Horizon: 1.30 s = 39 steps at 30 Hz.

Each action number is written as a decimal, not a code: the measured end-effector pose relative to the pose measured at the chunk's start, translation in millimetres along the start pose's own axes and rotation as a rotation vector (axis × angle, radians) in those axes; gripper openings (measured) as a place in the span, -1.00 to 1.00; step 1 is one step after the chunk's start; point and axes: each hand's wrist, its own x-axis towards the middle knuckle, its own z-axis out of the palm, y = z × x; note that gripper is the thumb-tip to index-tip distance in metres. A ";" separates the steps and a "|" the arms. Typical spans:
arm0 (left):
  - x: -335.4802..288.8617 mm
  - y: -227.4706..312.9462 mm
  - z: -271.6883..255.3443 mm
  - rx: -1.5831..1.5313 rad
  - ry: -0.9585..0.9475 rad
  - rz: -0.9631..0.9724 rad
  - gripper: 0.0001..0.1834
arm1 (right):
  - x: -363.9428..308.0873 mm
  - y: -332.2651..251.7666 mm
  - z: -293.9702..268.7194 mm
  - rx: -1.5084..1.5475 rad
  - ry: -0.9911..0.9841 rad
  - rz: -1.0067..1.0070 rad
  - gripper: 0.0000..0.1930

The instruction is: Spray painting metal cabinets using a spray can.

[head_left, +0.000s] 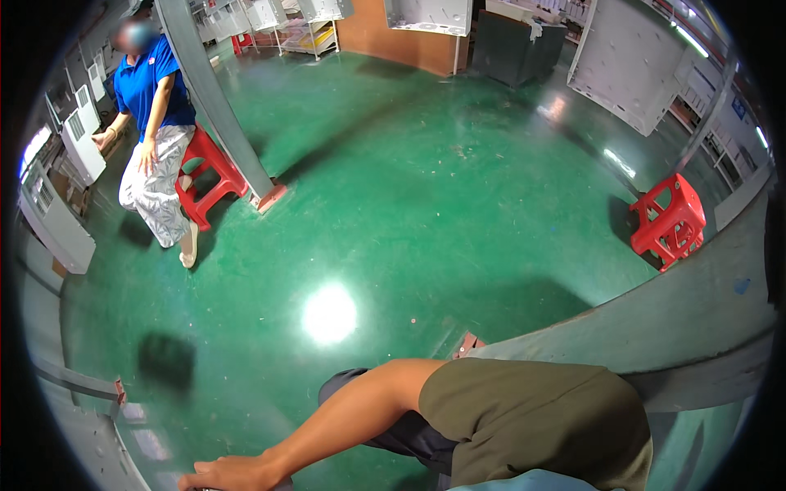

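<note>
My right hand (233, 474) is at the lower left edge of the view, at the end of a bare forearm that comes from an olive sleeve (540, 409). Its fingers look bent downward over something dark, mostly cut off by the frame's lower edge, so what it is cannot be made out. Dark trousers (417, 438) show below the elbow. My left hand is out of view.
A person (151, 98) in a blue shirt sits on a red stool (214, 182) beside a grey post (217, 106). Another red stool (670, 221) stands at right near a large grey beam (655, 327). White panels (630, 65) hang around the green floor (393, 204).
</note>
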 end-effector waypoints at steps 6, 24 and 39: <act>-0.5 -4.8 12.5 -0.428 -0.173 -0.148 -0.78 | -6.9 -19.9 8.4 -0.041 -0.103 0.066 -0.11; -23.6 27.0 -26.8 -0.356 -0.092 -0.368 -0.88 | -9.3 -49.3 35.1 -0.017 -0.138 0.209 -0.15; -49.5 16.2 -23.3 -0.407 -0.019 -0.359 -0.93 | 2.0 -81.1 41.9 -0.019 -0.171 0.305 -0.16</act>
